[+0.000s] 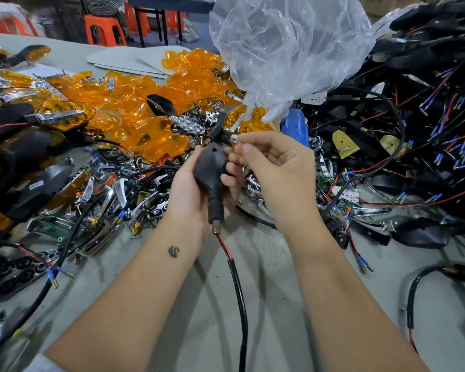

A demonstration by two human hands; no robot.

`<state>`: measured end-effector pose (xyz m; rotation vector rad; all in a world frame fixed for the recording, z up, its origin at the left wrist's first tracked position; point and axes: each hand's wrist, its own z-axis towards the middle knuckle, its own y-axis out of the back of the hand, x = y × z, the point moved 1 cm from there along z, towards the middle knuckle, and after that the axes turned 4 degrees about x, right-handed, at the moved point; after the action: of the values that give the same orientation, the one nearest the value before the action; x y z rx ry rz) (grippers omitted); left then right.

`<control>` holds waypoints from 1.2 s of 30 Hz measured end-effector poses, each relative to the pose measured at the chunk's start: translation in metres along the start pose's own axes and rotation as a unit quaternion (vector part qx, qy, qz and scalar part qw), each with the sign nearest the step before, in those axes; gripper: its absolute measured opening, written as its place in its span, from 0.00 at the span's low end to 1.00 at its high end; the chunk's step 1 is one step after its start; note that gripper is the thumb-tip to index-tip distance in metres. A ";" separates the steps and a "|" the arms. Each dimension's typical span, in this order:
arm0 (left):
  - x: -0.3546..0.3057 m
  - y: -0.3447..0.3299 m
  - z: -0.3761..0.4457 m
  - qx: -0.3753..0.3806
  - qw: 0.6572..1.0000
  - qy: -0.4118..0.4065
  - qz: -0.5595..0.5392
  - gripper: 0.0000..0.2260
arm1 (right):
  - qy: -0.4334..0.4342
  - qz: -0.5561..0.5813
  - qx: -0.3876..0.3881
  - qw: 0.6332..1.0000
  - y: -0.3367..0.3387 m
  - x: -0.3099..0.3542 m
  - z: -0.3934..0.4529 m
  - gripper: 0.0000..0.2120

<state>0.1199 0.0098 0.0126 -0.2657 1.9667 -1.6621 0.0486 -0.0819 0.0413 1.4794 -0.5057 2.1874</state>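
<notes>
My left hand grips a black turn-signal housing above the grey table, stem pointing down toward me. A black cable with red wire hangs from the stem's brass end. Just above the housing, my right hand pinches a small silvery part between thumb and fingertips. What the small part is cannot be told.
Amber lenses are heaped at the back left with chrome trims in front. Black housings with red wires pile up at the right. A clear plastic bag and a blue tool sit behind my hands. Bare table lies near me.
</notes>
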 end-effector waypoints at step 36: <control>-0.018 0.009 0.012 0.122 0.967 -0.082 0.210 0.18 | -0.265 -0.104 -0.124 0.951 0.078 -0.022 0.086 0.19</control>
<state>0.1427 0.0107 0.0077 0.0990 1.5448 -1.5255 0.0785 -0.1958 0.0481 1.8738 -0.7298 1.4913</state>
